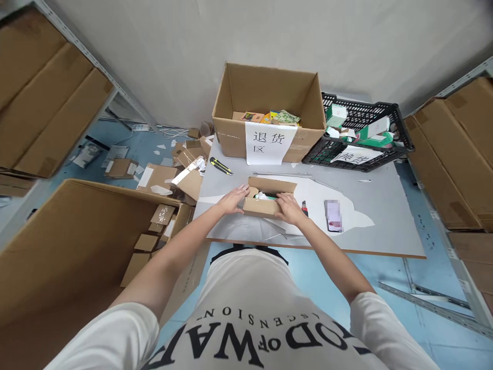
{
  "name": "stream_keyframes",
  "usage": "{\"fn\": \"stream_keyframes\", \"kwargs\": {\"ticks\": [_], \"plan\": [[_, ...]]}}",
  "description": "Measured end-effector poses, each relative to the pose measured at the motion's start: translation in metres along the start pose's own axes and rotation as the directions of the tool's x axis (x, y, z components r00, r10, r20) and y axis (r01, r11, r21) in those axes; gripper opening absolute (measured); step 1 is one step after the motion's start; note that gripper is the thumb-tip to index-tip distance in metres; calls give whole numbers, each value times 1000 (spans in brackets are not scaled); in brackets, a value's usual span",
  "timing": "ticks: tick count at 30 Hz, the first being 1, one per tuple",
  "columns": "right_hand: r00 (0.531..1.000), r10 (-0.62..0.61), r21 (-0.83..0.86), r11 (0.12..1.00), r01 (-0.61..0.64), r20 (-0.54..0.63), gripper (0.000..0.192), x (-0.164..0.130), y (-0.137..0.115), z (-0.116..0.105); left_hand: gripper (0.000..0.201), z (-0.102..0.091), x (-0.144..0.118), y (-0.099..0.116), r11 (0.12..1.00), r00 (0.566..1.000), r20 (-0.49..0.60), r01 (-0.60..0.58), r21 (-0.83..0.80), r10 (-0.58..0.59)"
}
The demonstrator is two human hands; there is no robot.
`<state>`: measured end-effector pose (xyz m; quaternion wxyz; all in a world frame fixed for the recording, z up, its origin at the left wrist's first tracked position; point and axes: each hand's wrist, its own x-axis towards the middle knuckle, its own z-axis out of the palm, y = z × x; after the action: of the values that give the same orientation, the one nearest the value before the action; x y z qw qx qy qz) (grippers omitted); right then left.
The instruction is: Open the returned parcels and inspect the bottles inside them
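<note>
A small brown carton (pixel 267 198) sits on the grey table (pixel 385 205) near its front edge, flaps open, something white and green inside. The left hand (pixel 232 199) lies flat, fingers spread, on its left end; the right hand (pixel 288 208) grips its right front corner. Behind stand one big box (pixel 269 110) and one black crate (pixel 360 136). One yellow knife (pixel 221 166) and one phone (pixel 333 216) lie nearby.

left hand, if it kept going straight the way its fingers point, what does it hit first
The left hand points right, already touching the small open box; pushing on, it probably meets the box's wall first.
</note>
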<state>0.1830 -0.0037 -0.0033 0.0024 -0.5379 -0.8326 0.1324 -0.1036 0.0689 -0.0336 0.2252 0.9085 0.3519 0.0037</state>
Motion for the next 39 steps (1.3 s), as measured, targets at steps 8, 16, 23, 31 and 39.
{"fn": "stream_keyframes", "kwargs": {"ticks": [8,16,23,31,39], "plan": [[998,-10,-68,998,6,-61,38,-34,-23,19,98,6,10,-8,999,996,80,-29,13,28],[984,-13,-30,1000,8,-177,46,-70,-42,82,94,1,9,0,998,995,102,-6,56,0],[989,-3,43,999,9,-146,54,-76,-46,98,92,-3,9,3,998,992,127,4,63,-12],[987,90,412,911,-28,-133,46,-71,-39,43,87,-22,-2,23,996,988,125,84,25,-86],[994,66,168,982,-81,92,38,-18,-6,-20,50,-24,27,59,988,994,-4,-112,104,113]]}}
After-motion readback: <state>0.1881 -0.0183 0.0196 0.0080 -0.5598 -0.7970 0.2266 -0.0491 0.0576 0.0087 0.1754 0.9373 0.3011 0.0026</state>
